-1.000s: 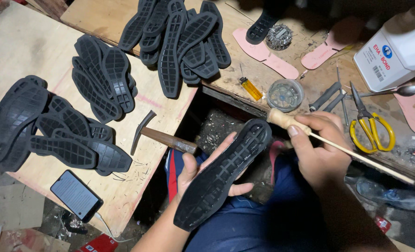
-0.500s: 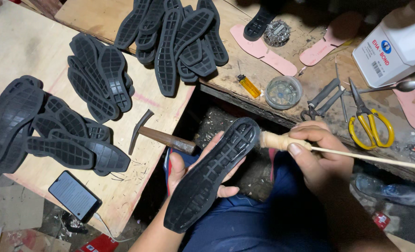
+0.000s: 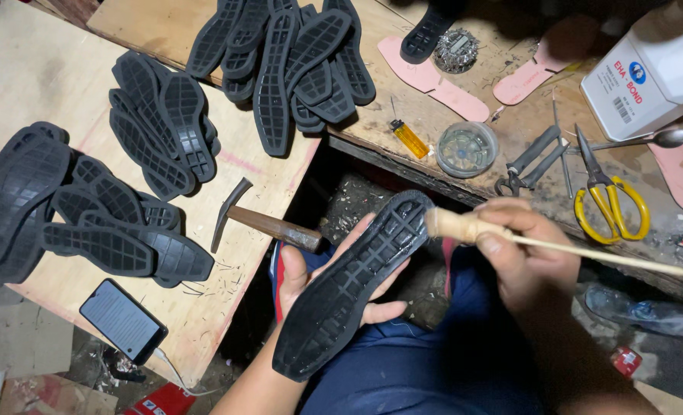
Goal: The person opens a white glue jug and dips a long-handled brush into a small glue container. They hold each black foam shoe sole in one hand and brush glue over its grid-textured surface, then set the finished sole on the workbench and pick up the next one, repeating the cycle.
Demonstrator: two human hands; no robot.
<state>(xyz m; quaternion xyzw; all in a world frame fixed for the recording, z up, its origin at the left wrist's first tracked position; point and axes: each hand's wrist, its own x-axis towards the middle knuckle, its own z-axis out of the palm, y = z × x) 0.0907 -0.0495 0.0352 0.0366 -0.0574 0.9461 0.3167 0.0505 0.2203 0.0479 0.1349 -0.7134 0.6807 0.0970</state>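
Sole: black rubber, tread side up, lower centre of the frame, lying slantwise across my left hand above my blue-clad lap. My left fingers are clamped on it from beneath, thumb on its left edge, fingertips showing past its right edge.

Brush: pale wooden handle with a thin stick running right; its stubby head touches the toe end of the sole. My right hand is right of centre, fingers closed tight around the handle.

Hammer: rusty head, wooden handle, lying on the worktop edge just left of the sole.

Phone: dark screen up, lower left, cable trailing from it.

Sole piles: one at far left, one at upper left, one at top centre, all black, treads up, overlapping.

Lighter: yellow, upper centre, near a round clear tub.

Insoles: pink, flat, upper centre and right.

Pliers: grey handles, upper right, beside yellow-handled scissors.

Spoon: metal, just above the scissors.

Jug: white plastic, upper right corner.
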